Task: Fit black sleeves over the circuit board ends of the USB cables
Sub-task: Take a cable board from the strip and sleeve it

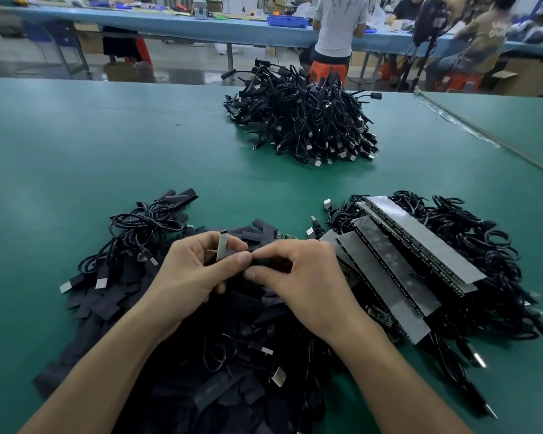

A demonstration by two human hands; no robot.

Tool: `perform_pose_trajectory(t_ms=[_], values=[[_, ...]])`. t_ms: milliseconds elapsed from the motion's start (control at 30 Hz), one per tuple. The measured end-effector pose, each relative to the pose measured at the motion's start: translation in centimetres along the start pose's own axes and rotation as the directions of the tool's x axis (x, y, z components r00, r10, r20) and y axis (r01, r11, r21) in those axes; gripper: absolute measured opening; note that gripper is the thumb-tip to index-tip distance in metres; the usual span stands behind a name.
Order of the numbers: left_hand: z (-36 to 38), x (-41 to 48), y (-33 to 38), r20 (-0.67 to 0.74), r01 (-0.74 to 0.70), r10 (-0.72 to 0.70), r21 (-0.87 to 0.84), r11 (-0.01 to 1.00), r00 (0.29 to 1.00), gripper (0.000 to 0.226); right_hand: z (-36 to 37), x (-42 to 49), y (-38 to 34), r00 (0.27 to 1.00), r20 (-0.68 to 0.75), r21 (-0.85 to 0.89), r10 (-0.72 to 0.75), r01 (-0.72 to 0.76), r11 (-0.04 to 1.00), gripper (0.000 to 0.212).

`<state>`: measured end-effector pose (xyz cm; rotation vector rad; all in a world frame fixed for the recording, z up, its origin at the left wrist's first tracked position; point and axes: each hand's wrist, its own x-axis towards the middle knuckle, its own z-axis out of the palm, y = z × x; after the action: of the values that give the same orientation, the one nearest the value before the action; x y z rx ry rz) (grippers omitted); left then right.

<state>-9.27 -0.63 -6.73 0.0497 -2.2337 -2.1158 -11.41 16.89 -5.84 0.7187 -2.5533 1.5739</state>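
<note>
My left hand (198, 270) grips a thin grey circuit board strip (222, 247) that stands upright between its fingers. My right hand (298, 277) pinches a black sleeve (264, 264) right beside the left thumb; most of the sleeve is hidden by the fingers. Both hands meet over a heap of loose flat black sleeves (220, 364) at the near edge of the green table (107, 145). A bare green circuit board (285, 236) pokes out just beyond my right hand.
Grey strips with cables (420, 255) lie stacked at the right over coiled black USB cables. More coiled cables (145, 227) sit left of my hands. A big pile of black cables (301, 120) lies farther back. People sit at a blue bench (170, 23) behind.
</note>
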Motion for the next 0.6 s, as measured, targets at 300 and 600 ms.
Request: perform_pose_trajectory(t_ms=[300, 600], values=[[0.08, 0.0, 0.17, 0.007, 0.005, -0.005, 0.007, 1.0, 1.0, 0.028, 0.0, 0.01, 0.17, 1.0, 0.015, -0.058, -0.009, 0.01, 0.998, 0.026], [-0.4, 0.79, -0.77, -0.025, 0.062, -0.063, -0.013, 0.998, 0.998, 0.035, -0.25, 0.15, 0.62, 0.989, -0.146, -0.049, 0.013, -0.02, 0.999, 0.023]])
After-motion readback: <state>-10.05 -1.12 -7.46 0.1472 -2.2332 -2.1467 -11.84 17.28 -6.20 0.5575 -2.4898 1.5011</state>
